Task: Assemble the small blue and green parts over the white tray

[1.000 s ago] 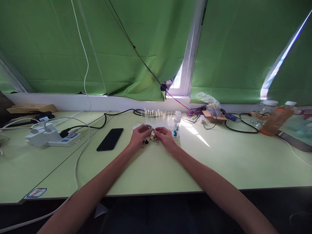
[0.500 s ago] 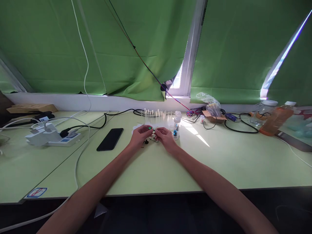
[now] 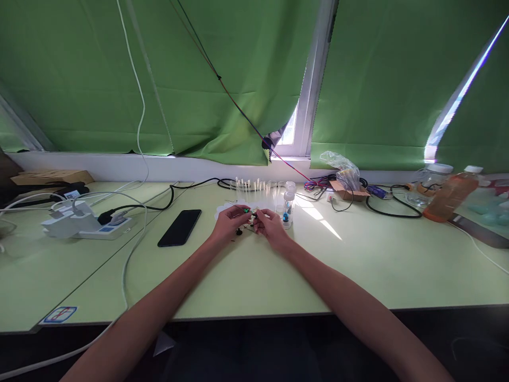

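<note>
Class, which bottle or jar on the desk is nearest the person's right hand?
The slim clear bottle showing blue low down, just beside the right hand; the white-lidded jar and orange bottle stand far off to the right.

This looks like a small electronics workspace or workshop desk by a window; whether it belongs to a lab, an office or a home cannot be told. Green blinds point(image 3: 222, 69) fill the upper frame, parted by a pale window frame point(image 3: 312, 90) letting in daylight. Across the lower half runs a pale green bench point(image 3: 254, 281), seamed at left like joined office desks. A loaded power strip point(image 3: 109, 228) sits at left. Thin wires point(image 3: 314, 184), a small open carton point(image 3: 350, 194) and a blue component point(image 3: 377, 191) at centre right suggest electronics; the drink-like bottle point(image 3: 453, 196) at far right suggests everyday use.
</note>
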Demonstrator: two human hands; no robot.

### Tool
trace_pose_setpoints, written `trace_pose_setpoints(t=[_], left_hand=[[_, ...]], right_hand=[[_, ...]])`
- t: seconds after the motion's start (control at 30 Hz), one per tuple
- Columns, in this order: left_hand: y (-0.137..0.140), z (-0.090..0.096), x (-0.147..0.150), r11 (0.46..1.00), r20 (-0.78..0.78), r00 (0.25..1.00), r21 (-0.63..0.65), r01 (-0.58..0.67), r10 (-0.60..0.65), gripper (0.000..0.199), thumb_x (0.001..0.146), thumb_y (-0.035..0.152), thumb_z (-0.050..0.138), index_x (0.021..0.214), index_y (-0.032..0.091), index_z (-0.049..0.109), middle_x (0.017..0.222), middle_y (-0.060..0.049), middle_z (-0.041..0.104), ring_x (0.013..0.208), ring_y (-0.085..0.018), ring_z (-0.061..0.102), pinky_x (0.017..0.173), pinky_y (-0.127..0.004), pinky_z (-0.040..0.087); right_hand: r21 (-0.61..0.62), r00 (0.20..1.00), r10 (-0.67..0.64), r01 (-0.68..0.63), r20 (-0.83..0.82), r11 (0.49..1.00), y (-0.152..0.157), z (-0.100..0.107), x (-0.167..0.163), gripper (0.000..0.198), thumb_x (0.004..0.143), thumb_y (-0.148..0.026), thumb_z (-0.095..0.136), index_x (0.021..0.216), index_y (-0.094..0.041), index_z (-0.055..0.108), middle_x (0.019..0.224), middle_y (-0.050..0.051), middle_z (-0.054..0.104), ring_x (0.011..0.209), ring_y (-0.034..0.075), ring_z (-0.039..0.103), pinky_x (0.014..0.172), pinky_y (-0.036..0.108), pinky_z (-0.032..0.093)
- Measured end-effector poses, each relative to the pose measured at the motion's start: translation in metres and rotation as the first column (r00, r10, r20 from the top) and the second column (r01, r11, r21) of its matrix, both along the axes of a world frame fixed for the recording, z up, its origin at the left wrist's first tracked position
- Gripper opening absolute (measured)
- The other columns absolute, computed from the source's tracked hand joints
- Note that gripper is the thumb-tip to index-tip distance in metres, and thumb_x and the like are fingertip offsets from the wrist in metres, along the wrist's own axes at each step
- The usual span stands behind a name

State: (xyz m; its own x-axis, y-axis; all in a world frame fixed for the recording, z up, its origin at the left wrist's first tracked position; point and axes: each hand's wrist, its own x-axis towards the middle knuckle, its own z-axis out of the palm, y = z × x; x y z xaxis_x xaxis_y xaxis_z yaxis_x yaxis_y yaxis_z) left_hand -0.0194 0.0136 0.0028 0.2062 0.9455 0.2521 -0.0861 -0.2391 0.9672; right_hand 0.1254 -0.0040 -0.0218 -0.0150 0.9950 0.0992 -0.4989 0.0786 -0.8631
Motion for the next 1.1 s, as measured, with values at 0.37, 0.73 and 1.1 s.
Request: trace_pose_setpoints(t=[0.37, 0.73, 1.1], left_hand=[[-0.001, 0.002, 0.0, 0.995, 0.081, 0.996, -0.088, 0.037, -0.03, 0.039, 0.058, 0.038, 0.086, 0.086, 0.015, 0.07, 0.081, -0.004, 0.068, 0.071, -0.016, 0.064, 0.075, -0.033, 0.053], [-0.003, 0.007, 0.002, 0.988, 0.174, 0.985, -0.155, 0.016, 0.011, 0.043, 0.066, 0.051, 0.078, 0.081, 0.013, 0.067, 0.078, -0.006, 0.066, 0.068, -0.015, 0.063, 0.068, -0.031, 0.053], [0.007, -0.004, -0.001, 0.996, -0.098, 0.991, -0.016, -0.092, 0.09, 0.048, 0.072, 0.061, 0.068, 0.061, 0.017, 0.055, 0.054, 0.0, 0.055, 0.045, -0.011, 0.049, 0.049, -0.027, 0.042]], right_hand=[[-0.03, 1.0, 0.013, -0.013, -0.014, 0.999, -0.002, 0.003, 0.0, 0.045, 0.06, -0.051, 0.082, 0.075, -0.017, 0.057, 0.052, -0.002, 0.061, 0.042, 0.009, 0.052, 0.043, 0.022, 0.04], [0.015, 1.0, 0.008, -0.009, 0.022, 1.0, -0.003, 0.003, 0.0, 0.042, 0.063, -0.05, 0.08, 0.077, -0.018, 0.057, 0.055, -0.002, 0.061, 0.046, 0.01, 0.054, 0.044, 0.022, 0.039], [0.043, 0.997, 0.011, -0.014, 0.081, 0.999, -0.004, 0.004, -0.002, 0.044, 0.062, -0.054, 0.078, 0.077, -0.018, 0.057, 0.055, -0.002, 0.061, 0.042, 0.01, 0.052, 0.043, 0.023, 0.038]])
